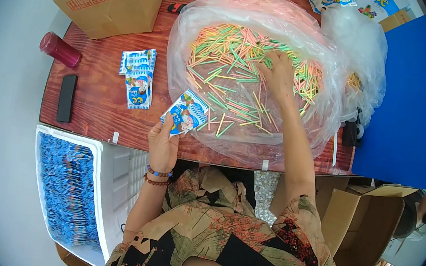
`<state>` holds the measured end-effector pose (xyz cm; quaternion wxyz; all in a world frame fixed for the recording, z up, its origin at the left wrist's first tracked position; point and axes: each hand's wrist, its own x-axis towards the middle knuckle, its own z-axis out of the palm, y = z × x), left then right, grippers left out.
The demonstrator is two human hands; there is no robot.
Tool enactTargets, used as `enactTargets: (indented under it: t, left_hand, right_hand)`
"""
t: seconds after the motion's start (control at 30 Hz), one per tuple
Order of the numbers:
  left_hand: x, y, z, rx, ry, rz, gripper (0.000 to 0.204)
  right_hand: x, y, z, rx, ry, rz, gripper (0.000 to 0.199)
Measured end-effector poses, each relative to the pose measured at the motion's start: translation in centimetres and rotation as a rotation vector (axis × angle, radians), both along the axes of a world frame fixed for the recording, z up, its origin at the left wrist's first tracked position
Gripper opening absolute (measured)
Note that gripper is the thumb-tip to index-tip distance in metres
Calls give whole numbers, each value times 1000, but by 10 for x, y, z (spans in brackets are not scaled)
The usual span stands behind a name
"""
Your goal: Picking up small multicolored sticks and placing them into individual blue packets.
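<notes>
My left hand (pixel 163 140) pinches a small white and blue packet (pixel 189 112) by its lower left corner, at the near left edge of a large clear plastic bag (pixel 178 48). The bag lies spread open on the table. Loose thin sticks (pixel 224 46) in pink, green and yellow fill it, heaped at the back and scattered toward the front. Over the heap, my right hand (pixel 278 77) reaches in with thumb and fingers apart, its fingertips among the sticks. Whether any stick is between them is hard to make out.
Several similar packets (pixel 138 83) lie overlapped on the red-brown table (pixel 97 112). Left of them are a dark phone-like object (pixel 67 97), a dark red cylinder (pixel 61 50) and a cardboard box (pixel 106 3). A white foam box (pixel 97 188) of blue packets stands below left; an open carton (pixel 339 219), below right.
</notes>
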<state>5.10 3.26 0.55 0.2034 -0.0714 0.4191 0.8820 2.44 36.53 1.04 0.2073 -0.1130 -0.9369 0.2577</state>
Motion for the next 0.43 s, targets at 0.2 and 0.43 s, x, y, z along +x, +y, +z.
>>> enactTargets:
  t: [0.2, 0.43]
  left_hand:
    - [-2, -2, -3, 5, -12, 7, 24]
    - [-3, -4, -5, 10, -25, 0, 25]
  right_hand:
    - [-22, 0, -9, 412, -256, -205, 53]
    - [-40, -4, -6, 457, -447, -255, 49]
